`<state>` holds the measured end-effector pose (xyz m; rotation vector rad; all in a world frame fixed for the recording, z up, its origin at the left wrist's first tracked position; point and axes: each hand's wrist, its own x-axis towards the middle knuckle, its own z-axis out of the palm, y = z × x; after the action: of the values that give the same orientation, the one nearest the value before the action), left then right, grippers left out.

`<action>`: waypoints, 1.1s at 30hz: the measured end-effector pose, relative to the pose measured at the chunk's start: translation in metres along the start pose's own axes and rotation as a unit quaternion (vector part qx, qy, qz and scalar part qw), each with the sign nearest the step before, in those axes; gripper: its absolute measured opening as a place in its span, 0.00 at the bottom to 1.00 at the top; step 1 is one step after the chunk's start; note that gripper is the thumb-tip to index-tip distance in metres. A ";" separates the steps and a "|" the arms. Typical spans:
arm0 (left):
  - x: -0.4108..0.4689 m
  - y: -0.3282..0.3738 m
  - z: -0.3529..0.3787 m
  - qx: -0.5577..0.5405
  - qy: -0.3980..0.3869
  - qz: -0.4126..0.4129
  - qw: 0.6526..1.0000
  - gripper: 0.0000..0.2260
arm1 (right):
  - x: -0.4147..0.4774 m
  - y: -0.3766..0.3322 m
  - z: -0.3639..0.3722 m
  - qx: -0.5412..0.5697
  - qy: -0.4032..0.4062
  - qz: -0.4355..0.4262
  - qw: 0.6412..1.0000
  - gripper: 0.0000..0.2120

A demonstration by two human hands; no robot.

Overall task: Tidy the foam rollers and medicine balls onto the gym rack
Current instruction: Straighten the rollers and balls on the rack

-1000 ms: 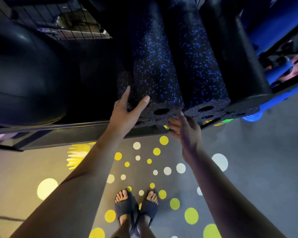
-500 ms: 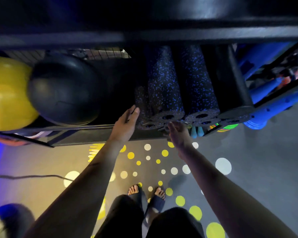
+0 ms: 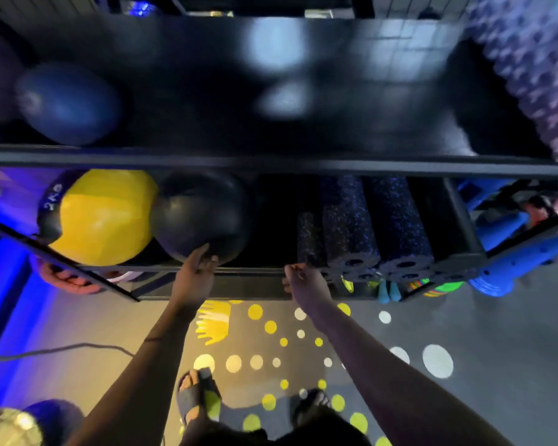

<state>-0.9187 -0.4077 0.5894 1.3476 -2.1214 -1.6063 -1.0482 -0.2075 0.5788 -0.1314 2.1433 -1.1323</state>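
Head view: steeply down, close over rack (image 3: 271, 162).

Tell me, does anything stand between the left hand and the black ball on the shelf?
Nothing visible does: the left hand appears to touch the glossy black round medicine ball at its near edge with its fingertips.

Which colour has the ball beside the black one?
The ball is yellow with a dark band; head view.

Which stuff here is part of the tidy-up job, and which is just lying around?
For the job: speckled foam rollers, black medicine ball, yellow medicine ball, blue ball, gym rack.
Just lying about: floor cable, blue gear beside the rack.
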 end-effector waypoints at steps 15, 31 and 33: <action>0.145 -0.049 -0.190 0.187 -0.109 0.089 0.972 0.23 | 0.044 -0.107 0.220 -0.038 0.080 0.028 0.996 0.12; 0.221 -0.034 -0.115 0.440 -0.164 0.197 0.861 0.37 | 0.077 -0.069 0.219 -0.021 0.151 0.068 0.986 0.13; 0.216 -0.035 -0.111 0.471 -0.172 0.195 0.843 0.37 | 0.084 -0.071 0.222 -0.034 0.153 0.059 0.986 0.13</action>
<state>-0.9587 -0.6407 0.5257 0.6556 -3.3465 -0.6351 -0.9889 -0.4358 0.5046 0.1484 2.4250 -1.0665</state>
